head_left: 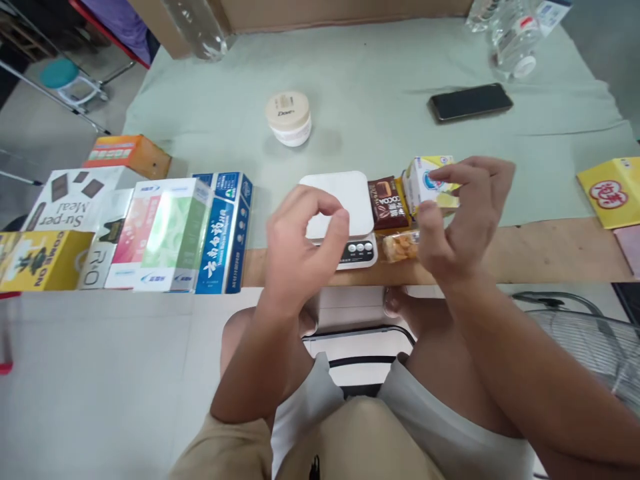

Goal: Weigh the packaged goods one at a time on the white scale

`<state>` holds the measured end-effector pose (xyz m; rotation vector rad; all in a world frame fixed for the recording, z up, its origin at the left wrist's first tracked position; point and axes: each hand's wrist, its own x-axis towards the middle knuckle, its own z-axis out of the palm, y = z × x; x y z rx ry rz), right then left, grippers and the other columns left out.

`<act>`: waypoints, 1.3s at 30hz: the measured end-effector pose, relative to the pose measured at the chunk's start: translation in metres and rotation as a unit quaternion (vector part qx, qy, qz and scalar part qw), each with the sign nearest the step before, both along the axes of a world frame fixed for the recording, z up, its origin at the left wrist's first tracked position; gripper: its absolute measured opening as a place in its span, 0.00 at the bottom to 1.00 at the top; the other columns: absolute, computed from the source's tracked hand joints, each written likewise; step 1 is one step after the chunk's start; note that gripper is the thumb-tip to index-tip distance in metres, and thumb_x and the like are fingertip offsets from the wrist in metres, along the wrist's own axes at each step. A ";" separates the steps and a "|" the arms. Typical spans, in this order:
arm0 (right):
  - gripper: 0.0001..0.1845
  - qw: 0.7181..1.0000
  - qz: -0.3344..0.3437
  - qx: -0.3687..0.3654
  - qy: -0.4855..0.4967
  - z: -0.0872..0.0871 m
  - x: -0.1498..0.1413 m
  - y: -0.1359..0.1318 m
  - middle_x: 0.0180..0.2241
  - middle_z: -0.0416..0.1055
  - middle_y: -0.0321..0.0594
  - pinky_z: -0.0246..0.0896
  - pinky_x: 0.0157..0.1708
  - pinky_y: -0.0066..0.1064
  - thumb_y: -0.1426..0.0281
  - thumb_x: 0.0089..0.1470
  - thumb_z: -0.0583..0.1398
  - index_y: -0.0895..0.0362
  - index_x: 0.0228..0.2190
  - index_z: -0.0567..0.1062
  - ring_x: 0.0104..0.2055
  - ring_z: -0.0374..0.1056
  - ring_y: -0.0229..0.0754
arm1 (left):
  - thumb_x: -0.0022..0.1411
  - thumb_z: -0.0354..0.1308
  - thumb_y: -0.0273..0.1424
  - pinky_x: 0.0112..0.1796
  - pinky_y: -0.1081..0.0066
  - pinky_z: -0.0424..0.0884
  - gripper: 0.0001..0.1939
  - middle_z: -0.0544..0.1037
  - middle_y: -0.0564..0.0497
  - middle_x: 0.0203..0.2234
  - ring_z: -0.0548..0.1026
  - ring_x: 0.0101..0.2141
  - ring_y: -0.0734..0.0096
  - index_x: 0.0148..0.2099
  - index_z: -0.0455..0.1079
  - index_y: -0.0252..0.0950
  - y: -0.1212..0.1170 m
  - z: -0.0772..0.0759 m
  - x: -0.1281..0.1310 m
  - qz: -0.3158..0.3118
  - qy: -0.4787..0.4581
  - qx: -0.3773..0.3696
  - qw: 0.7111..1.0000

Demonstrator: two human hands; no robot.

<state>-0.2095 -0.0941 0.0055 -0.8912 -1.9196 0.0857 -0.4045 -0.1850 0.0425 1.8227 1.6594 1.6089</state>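
My left hand (305,247) hovers over the left part of a white kitchen scale (345,200), its fingers curled and the thumb tip meeting the index fingertip in a ring. Nothing shows in that ring except the scale behind. My right hand (465,213) is open, thumb and index finger apart, in front of a small yellow and white box (417,180). Whether it touches the box I cannot tell. Right of the scale lie a brown cocoa packet (389,203) and a clear wrapped snack (399,247), partly behind my right hand.
Several boxes stand at the left edge, among them a blue box (217,240) and a pink-green box (160,233). A Dove jar (289,119), a black phone (470,103) and a clear bottle (515,47) are farther back. A yellow box (610,192) sits far right.
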 end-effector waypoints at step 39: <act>0.32 0.947 0.273 -0.141 -0.090 -0.006 -0.155 -0.118 0.73 0.55 0.57 0.49 0.74 0.57 0.61 0.65 0.52 0.57 0.67 0.62 0.79 0.47 0.55 | 0.68 0.60 0.31 0.65 0.51 0.68 0.07 0.72 0.44 0.51 0.68 0.64 0.54 0.48 0.70 0.44 -0.087 0.017 -0.081 0.163 -0.100 -0.057 0.980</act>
